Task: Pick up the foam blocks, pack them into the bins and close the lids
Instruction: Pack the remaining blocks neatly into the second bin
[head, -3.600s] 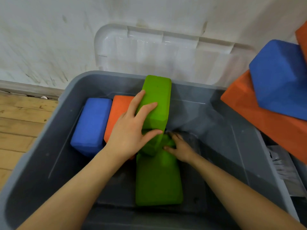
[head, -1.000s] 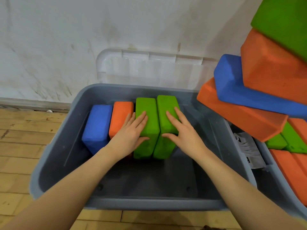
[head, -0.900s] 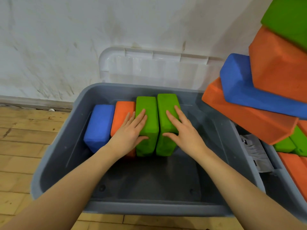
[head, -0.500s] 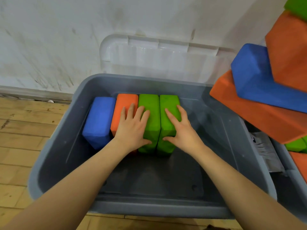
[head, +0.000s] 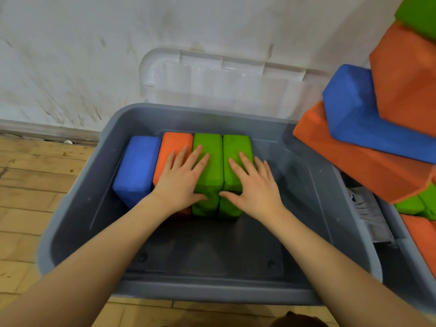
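A grey bin (head: 77, 204) stands on the floor with several foam blocks on edge along its far left: a blue block (head: 138, 166), an orange block (head: 173, 147) and two green blocks (head: 207, 147) (head: 236, 145). My left hand (head: 181, 179) lies flat, fingers spread, on the orange and left green blocks. My right hand (head: 253, 185) lies flat on the right green block. Neither hand grips anything. The bin's clear lid (head: 224, 83) leans open against the wall.
A pile of orange (head: 361, 161), blue (head: 358, 119) and green blocks (head: 415, 10) rises at the right over a second bin (head: 401, 263). Wooden floor (head: 35, 185) lies left. The near and right parts of the grey bin's floor (head: 212, 246) hold nothing.
The two green blocks were stood upright beside the orange one. Over the last second both hands stayed on the row, flattening and spreading their fingers.
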Action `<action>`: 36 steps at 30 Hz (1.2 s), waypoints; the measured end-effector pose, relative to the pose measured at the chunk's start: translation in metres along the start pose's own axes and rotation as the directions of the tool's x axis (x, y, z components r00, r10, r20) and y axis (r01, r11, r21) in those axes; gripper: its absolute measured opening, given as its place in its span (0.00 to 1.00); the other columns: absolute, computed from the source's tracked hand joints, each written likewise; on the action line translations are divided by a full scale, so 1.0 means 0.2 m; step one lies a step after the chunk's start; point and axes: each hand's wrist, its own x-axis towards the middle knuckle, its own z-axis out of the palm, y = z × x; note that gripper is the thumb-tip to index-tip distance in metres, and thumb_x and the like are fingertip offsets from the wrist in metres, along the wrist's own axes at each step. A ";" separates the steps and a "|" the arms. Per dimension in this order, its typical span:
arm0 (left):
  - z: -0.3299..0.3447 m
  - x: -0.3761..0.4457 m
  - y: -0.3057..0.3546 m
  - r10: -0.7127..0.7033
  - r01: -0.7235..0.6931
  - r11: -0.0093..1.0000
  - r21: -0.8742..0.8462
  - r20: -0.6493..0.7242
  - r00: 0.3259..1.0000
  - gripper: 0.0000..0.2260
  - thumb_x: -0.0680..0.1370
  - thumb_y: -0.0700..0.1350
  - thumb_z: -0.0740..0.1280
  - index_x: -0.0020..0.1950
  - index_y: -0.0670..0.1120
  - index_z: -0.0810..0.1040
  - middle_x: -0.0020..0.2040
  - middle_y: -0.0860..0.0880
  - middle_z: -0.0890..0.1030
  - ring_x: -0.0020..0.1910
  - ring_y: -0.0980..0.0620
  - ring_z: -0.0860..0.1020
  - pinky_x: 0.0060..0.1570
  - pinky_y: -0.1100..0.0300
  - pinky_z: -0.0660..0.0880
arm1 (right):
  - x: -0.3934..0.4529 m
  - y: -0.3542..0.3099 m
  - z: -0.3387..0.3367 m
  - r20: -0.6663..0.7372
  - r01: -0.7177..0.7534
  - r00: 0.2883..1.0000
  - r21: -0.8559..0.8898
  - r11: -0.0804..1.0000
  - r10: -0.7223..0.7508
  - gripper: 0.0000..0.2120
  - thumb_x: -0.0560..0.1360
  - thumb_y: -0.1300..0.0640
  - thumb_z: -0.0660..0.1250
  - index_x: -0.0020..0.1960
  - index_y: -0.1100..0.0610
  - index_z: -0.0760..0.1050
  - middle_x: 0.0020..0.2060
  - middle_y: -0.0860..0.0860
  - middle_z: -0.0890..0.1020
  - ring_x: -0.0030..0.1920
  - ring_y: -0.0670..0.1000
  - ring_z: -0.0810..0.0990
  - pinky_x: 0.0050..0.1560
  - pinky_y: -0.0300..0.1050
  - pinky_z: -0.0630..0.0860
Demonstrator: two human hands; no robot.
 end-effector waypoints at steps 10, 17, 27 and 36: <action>-0.05 -0.25 -0.40 -0.134 0.131 0.991 0.027 0.222 0.966 0.54 0.66 0.69 0.68 0.76 0.48 0.38 0.77 0.45 0.39 0.75 0.41 0.42 0.72 0.46 0.46 | 0.17 -0.36 -0.01 -0.047 0.261 0.965 0.057 0.964 -0.259 0.41 0.68 0.35 0.68 0.75 0.49 0.58 0.74 0.52 0.62 0.71 0.59 0.62 0.71 0.54 0.56; -0.03 -0.18 -0.46 -0.116 0.109 0.993 0.047 0.161 0.980 0.56 0.65 0.66 0.71 0.75 0.53 0.32 0.77 0.46 0.36 0.74 0.33 0.44 0.71 0.43 0.43 | 0.26 -0.47 0.08 0.015 0.191 0.981 -0.072 0.979 -0.191 0.52 0.61 0.36 0.73 0.76 0.50 0.52 0.75 0.54 0.57 0.73 0.59 0.58 0.73 0.55 0.49; 0.00 -0.15 -0.46 -0.008 0.006 0.994 0.112 0.016 1.000 0.51 0.50 0.52 0.83 0.69 0.39 0.70 0.69 0.38 0.70 0.57 0.24 0.71 0.53 0.32 0.70 | 0.21 -0.46 0.15 -0.241 0.118 0.960 -0.110 0.987 -0.142 0.47 0.58 0.39 0.76 0.72 0.53 0.65 0.70 0.55 0.69 0.67 0.61 0.70 0.68 0.59 0.61; 0.04 -0.22 -0.44 -0.076 0.066 0.964 0.259 0.028 0.997 0.46 0.70 0.55 0.71 0.76 0.49 0.43 0.77 0.41 0.52 0.69 0.27 0.59 0.70 0.39 0.51 | 0.22 -0.51 0.16 -0.191 0.113 0.973 -0.102 0.988 -0.131 0.48 0.57 0.40 0.77 0.72 0.52 0.65 0.70 0.54 0.69 0.67 0.60 0.70 0.67 0.59 0.63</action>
